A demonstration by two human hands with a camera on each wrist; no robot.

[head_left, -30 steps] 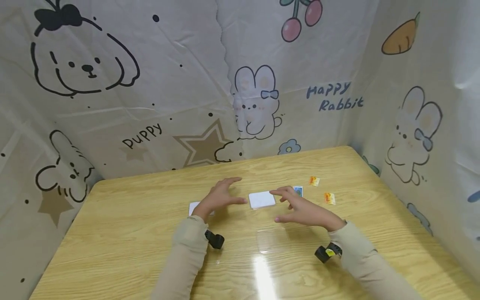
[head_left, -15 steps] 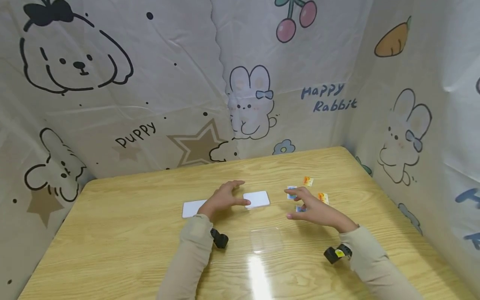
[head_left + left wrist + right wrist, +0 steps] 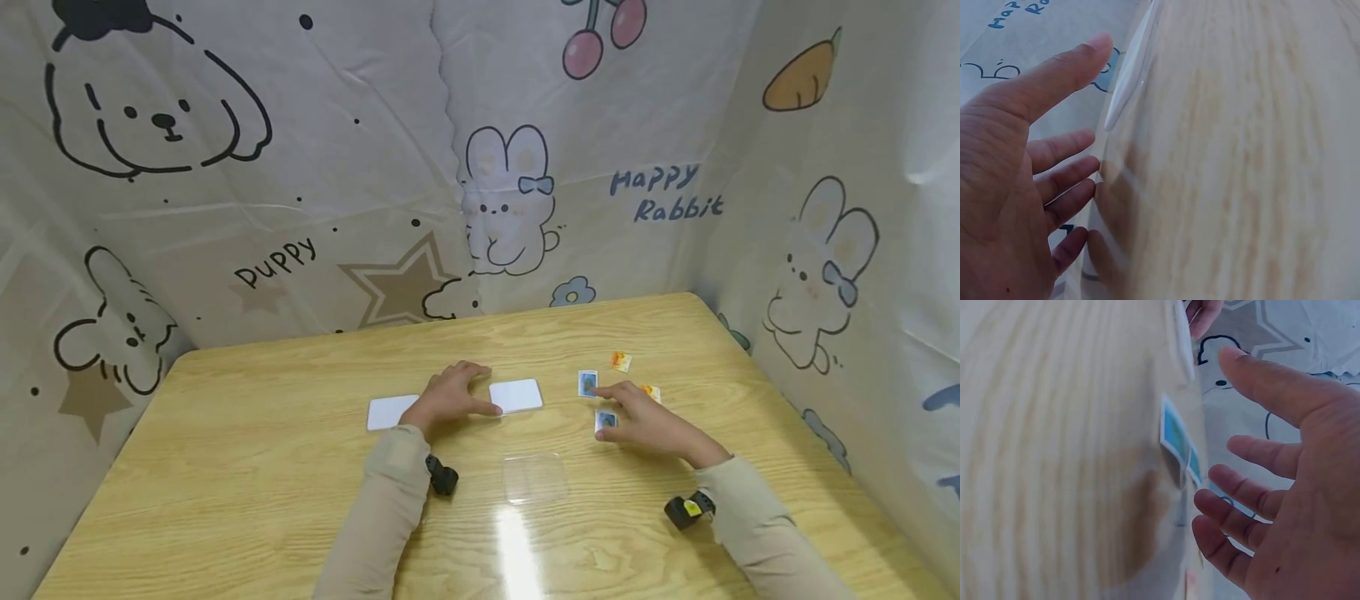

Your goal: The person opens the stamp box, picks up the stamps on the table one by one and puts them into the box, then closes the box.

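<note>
My left hand (image 3: pixel 450 396) is spread beside a white rectangular card stack (image 3: pixel 516 395), its thumb tip right at the near left corner. Nothing lies between those fingers in the left wrist view, where the stack (image 3: pixel 1132 69) shows as a thin white edge beyond the thumb. To the right, my right hand (image 3: pixel 651 422) holds nothing, its fingers loosely bent over two small blue picture cards. The farther blue card (image 3: pixel 587 382) is just beyond the index fingertip; the nearer one (image 3: pixel 605 419) is partly covered by the thumb. One blue card (image 3: pixel 1174 428) shows bent or tilted in the right wrist view.
Two small orange picture cards lie at the right: one farther back (image 3: pixel 621 361), the other (image 3: pixel 652 392) partly behind my right hand. Another white rectangle (image 3: pixel 392 412) lies left of my left wrist. A clear plastic piece (image 3: pixel 535 478) rests nearer on the wooden table (image 3: pixel 262 467).
My right hand has moved right, from beside the white stack to over the blue cards, uncovering them. My left hand has shifted slightly right, and more of the left white rectangle shows.
</note>
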